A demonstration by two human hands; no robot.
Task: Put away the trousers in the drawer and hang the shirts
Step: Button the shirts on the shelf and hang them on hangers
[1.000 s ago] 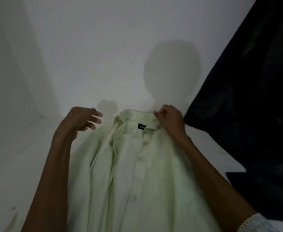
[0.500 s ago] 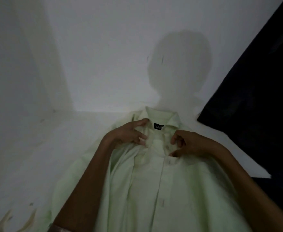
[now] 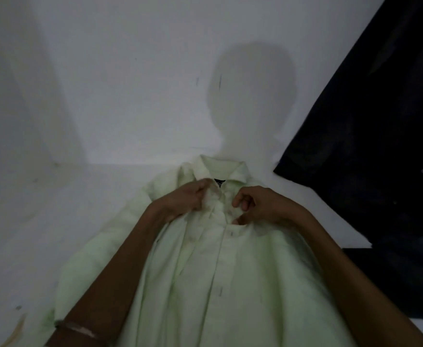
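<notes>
Forearms are seen reaching up from the lower edge across a pale green button-front cloth shirt, which is spread front-up on a white flat surface with its neck pointed away toward the wall. A thin pale band is worn on the left forearm, close to the bottom of the view. Higher up, the shirt's left front edge is gripped in the curled fingers of the left hand, with cloth bunched beneath it. Just beside it, the top of the button strip is held by the right hand, thumb tucked at the cloth and fingers curled above. Between and just beyond the two hands, a small black neck label is partly shown inside the open pointed collar. To the right, a dark navy garment is laid on the same surface, apart from the shirt. Behind, a rounded grey shadow is cast on the plain white wall.
</notes>
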